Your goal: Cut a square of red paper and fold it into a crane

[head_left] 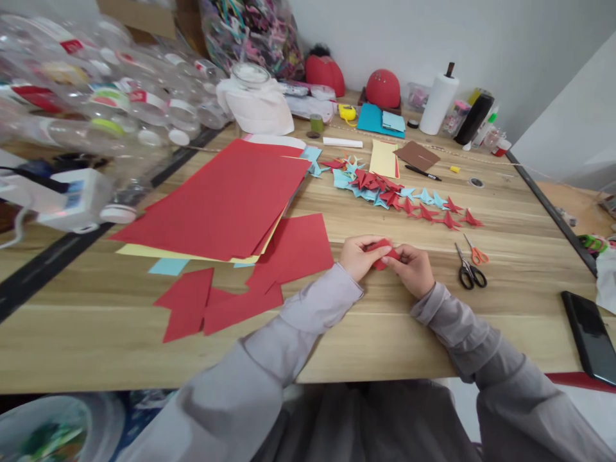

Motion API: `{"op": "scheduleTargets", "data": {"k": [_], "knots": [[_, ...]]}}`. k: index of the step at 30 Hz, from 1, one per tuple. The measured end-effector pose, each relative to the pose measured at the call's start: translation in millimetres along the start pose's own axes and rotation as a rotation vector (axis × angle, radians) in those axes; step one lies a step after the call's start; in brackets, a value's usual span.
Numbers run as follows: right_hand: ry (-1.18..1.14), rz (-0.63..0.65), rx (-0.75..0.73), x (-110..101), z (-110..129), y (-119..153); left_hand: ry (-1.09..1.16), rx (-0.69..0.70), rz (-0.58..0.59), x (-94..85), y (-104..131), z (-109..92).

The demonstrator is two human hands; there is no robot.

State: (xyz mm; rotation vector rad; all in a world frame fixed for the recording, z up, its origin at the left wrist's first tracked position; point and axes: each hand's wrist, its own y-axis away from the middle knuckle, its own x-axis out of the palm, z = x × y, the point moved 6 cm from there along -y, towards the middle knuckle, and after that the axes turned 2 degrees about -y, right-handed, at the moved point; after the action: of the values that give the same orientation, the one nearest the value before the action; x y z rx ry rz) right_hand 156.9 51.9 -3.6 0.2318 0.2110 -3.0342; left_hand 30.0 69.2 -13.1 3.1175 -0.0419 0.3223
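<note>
A small folded piece of red paper (382, 255) is between my two hands, just above the wooden table. My left hand (359, 255) grips its left side, thumb on top. My right hand (414, 268) pinches its lower right side. Beyond them lies a cluster of folded red and light-blue paper cranes (373, 186), with a few single ones trailing to the right. To the left, loose red paper pieces (301, 250) lie beside a large stack of red sheets (231, 199) with yellow paper under it.
Black-handled scissors (471, 276) and orange-handled scissors (478, 255) lie right of my hands. A phone (590, 337) is at the right edge. Plastic bottles (144, 106) crowd the back left. A white bottle (439, 102) stands at the back.
</note>
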Motion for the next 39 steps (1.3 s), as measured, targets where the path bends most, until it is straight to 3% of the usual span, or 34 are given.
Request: {"op": "scheduleTargets", "data": {"k": [12,22,27,39], "knots": [[-0.032,0.037,0.070,-0.4,-1.3,1.8,0.031,0.008,-0.030,2.6,-1.9,-1.3],[-0.170,-0.015,0.074,-3.4,-3.9,-23.9,0.242,-0.058,-0.051,17.9,-28.1,0.4],[-0.140,0.003,0.078,-2.0,-4.5,-21.0,0.177,-0.056,-0.018,14.6,-29.5,7.4],[-0.071,0.004,0.063,-5.0,2.6,-16.5,0.135,0.001,-0.031,9.7,-28.7,2.5]]}}
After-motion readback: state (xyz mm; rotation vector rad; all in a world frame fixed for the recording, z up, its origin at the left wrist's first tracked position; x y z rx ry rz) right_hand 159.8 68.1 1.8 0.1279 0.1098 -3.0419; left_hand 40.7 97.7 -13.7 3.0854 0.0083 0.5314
